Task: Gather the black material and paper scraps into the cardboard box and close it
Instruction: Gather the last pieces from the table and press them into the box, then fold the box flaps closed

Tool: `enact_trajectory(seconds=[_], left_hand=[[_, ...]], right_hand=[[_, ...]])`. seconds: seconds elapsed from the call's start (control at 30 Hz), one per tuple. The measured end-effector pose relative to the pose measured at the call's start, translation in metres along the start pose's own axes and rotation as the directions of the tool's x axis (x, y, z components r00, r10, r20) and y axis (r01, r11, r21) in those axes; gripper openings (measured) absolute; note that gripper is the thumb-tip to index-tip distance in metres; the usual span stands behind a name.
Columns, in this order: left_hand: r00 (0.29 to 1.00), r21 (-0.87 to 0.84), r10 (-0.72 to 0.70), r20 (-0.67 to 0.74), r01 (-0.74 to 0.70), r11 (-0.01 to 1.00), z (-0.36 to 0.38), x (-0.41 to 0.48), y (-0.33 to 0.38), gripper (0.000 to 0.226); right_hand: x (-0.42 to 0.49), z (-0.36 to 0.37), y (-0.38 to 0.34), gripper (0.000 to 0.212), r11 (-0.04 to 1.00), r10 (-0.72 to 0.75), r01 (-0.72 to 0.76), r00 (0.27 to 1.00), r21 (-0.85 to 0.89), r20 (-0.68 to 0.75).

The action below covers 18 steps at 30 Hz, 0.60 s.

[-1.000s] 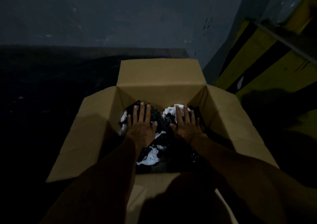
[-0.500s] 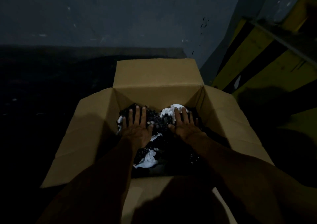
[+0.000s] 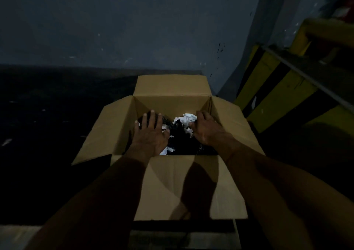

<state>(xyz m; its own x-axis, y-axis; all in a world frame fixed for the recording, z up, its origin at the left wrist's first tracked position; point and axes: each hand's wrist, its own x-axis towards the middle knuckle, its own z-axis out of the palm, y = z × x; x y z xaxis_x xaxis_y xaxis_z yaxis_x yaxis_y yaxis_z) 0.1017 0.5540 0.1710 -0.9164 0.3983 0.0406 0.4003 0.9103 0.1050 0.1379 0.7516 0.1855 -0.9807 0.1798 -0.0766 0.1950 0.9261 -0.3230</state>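
An open cardboard box (image 3: 191, 188) stands on a dark floor (image 3: 47, 119), close to a grey-blue wall (image 3: 134, 29). All four flaps are folded out: the far flap (image 3: 172, 85) stands up against the wall, the left flap (image 3: 107, 133) and right flap (image 3: 234, 124) slope outward, and the near flap hangs toward the person, crossed by the shadows of both forearms. The cardboard faces that show are plain brown.

The black material (image 3: 182, 141) lies inside the box and fills its bottom as a dark, crumpled heap. White paper scraps (image 3: 188, 118) lie on and among it. The largest clump is toward the far right corner, and smaller bits show at the near left edge of the heap.

Both arms reach in from the near side. The left hand (image 3: 150, 134) is palm down over the left part of the heap, just beside the left wall. Its fingers are straight and spread and its grip is released. In this dim light I cannot tell whether the palm presses the heap or is just above it.

The right hand (image 3: 206, 129) is over the right part of the heap, with its thumb against the white clump. Its fingers bend down at the tips and their ends are hidden, so I cannot tell whether its grip holds anything.

To the right of the box stands a yellow and black striped structure (image 3: 277, 96).
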Motion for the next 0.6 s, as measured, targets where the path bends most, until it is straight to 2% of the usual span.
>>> enact_trajectory(seconds=[0.17,0.27,0.37,0.43,0.5,0.6], left_hand=[[0.998,0.003,0.059,0.015,-0.059,0.998,-0.008,-0.041,0.016,0.065],[0.996,-0.049,0.075,0.051,-0.072,0.996,-0.004,-0.072,0.019,0.064],[0.989,0.003,0.147,-0.002,-0.147,0.989,0.003,-0.100,0.021,0.061],[0.976,0.028,0.218,-0.020,-0.218,0.976,0.004,-0.113,0.025,0.057],[0.965,0.004,0.260,-0.017,-0.260,0.965,0.003,-0.121,0.032,0.056],[0.962,-0.029,0.274,0.001,-0.274,0.961,0.002,-0.123,0.045,0.056]], right_hand=[[-0.060,-0.010,-0.013,0.046,1.000,-0.013,0.015,0.986,0.011,-0.168],[-0.097,-0.005,-0.015,0.040,0.997,0.054,-0.041,0.978,0.067,-0.200],[-0.136,-0.001,-0.014,0.031,0.992,0.106,-0.118,0.968,-0.037,-0.229],[-0.155,0.001,-0.011,0.028,0.976,0.195,-0.213,0.939,-0.035,-0.284],[-0.165,0.005,-0.004,0.027,0.947,0.318,-0.316,0.884,0.064,-0.341],[-0.169,0.006,0.005,0.030,0.847,0.508,-0.403,0.805,0.346,-0.305]])
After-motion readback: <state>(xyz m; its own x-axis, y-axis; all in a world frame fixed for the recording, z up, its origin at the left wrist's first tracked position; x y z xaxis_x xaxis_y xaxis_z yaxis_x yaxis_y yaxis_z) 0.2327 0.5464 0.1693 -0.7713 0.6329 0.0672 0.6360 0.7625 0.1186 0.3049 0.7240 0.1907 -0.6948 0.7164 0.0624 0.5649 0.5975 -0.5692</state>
